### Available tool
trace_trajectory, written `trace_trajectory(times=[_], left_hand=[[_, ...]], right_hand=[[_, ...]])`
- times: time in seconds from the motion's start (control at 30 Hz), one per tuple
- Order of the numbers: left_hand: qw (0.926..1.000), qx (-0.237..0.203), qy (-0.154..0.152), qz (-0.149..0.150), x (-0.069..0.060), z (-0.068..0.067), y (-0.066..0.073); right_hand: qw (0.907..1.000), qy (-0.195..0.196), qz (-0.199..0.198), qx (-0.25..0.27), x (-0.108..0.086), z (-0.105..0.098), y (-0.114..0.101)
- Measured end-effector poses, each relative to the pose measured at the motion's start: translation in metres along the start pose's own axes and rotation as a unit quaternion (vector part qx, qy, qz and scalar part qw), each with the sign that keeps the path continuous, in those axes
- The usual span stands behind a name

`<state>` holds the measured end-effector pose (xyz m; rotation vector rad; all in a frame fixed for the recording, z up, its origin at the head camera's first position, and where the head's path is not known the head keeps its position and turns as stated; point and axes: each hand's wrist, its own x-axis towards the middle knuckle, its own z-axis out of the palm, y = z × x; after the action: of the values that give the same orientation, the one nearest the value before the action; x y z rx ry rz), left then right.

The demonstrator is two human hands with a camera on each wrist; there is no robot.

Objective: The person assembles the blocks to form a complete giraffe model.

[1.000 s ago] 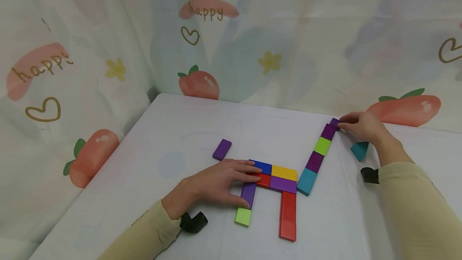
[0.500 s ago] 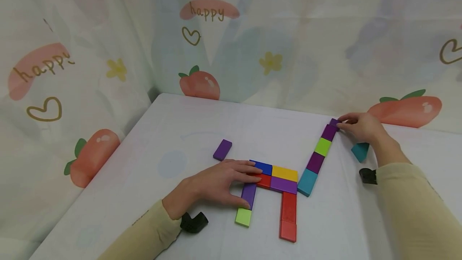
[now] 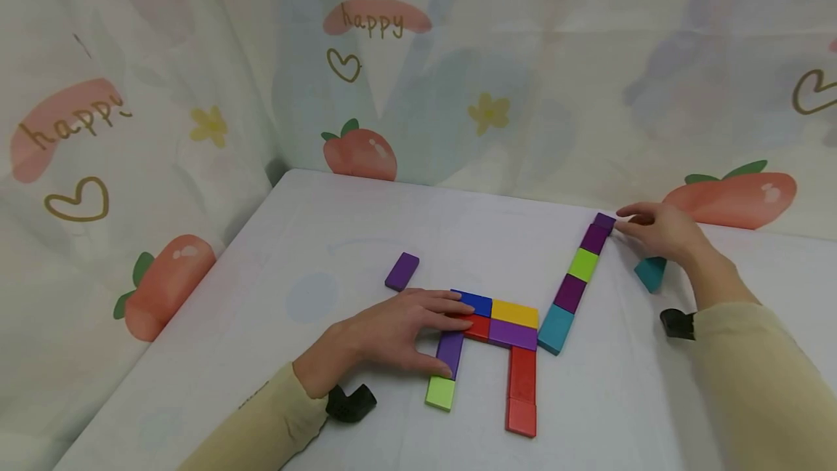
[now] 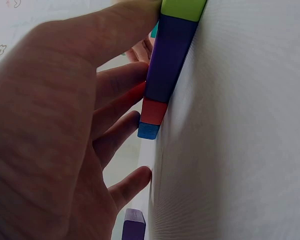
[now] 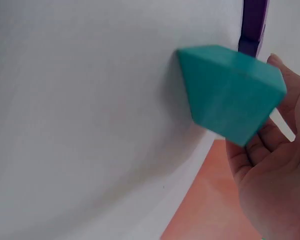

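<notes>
My left hand (image 3: 405, 329) lies over the left end of the flat block shape, fingers stretched out. Its fingertips rest on a blue block (image 3: 480, 304) and a red block (image 3: 480, 327); its thumb touches a purple block (image 3: 450, 353) above a lime green block (image 3: 441, 392). At the far end of a slanted row, my right hand (image 3: 663, 231) is beside a small purple block (image 3: 604, 221), thumb tip close to its edge, gripping nothing. Below that block run a dark purple block (image 3: 594, 238), a lime block (image 3: 583, 264), another dark purple block (image 3: 571, 293) and a teal block (image 3: 556, 329).
A teal wedge-like block (image 5: 230, 92) stands near my right wrist. One loose purple block (image 3: 402, 271) lies left of the shape. A yellow block (image 3: 515, 312), a purple block (image 3: 513, 333) and red blocks (image 3: 522, 376) complete the figure. A patterned cloth (image 3: 405, 93) hangs behind.
My right fingers have come slightly away from the small purple block, to the right. That block now sits more squarely at the row's end. My left hand stays put.
</notes>
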<state>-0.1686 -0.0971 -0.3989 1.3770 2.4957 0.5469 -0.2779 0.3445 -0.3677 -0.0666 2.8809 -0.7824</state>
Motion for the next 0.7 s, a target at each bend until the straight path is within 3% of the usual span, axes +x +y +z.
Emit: trace_trajectory(times=[0.47, 0.7], left_hand=[[1.0, 0.006, 0.003, -0.005, -0.001, 0.0, 0.0], [1.0, 0.001, 0.003, 0.0, 0.001, 0.001, -0.001]], right_hand=[[0.9977, 0.0, -0.056, -0.039, -0.036, -0.007, 0.004], [0.9962, 0.006, -0.063, -0.059, -0.054, -0.008, 0.007]])
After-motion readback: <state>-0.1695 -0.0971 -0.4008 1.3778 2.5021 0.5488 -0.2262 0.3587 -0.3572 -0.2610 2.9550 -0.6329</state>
